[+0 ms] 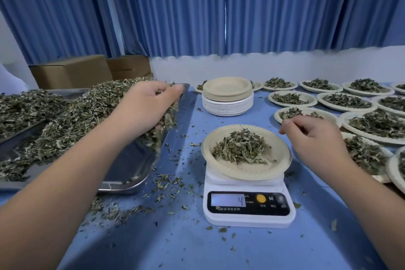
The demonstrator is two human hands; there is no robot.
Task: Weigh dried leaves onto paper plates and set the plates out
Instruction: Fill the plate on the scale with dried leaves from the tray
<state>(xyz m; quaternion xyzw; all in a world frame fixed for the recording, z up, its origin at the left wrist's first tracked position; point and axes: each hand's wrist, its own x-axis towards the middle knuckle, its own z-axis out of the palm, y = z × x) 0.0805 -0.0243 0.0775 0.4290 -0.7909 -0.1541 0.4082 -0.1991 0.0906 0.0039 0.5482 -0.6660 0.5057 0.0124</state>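
Paper plate (252,173), likely flimsy and best lifted by its rim, is sitting on the scale (247,215) carrying light, crumbly dried leaves (241,149); left hand (149,105) is gripping a handful over the tray (131,160), right hand (315,138) is hovering loosely curled, empty.

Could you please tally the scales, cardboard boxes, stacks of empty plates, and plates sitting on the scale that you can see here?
Scale: 1
Cardboard boxes: 2
Stack of empty plates: 1
Plate on the scale: 1
Total: 5
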